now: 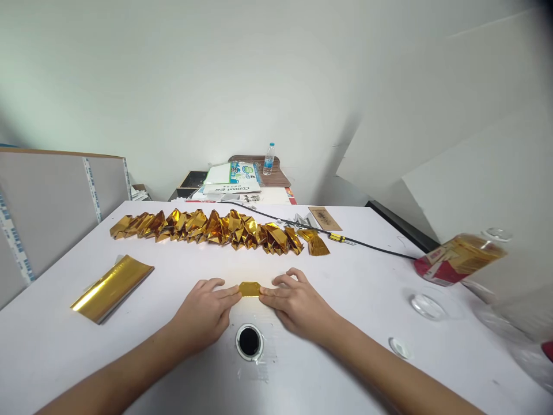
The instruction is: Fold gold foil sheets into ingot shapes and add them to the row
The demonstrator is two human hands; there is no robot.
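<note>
A small piece of gold foil paper [249, 290], folded with its upper corners slanted, lies flat on the white table in front of me. My left hand [207, 308] presses its left end with closed fingertips. At the opposite end, my right hand [300, 302] holds the paper down with its fingers, the index finger raised and bent. Just below the paper is a round dark disc with a white rim [249, 342], with clear tape around it. A stack of gold foil sheets [114, 287] rests off to the left.
A long row of folded gold foil pieces [211, 227] spans the table's far side. Behind it runs a black cable [371, 246] near a brown card [324, 218]. On the right are a plastic jar [460, 259], a clear lid [427, 306] and a small white cap [398, 347].
</note>
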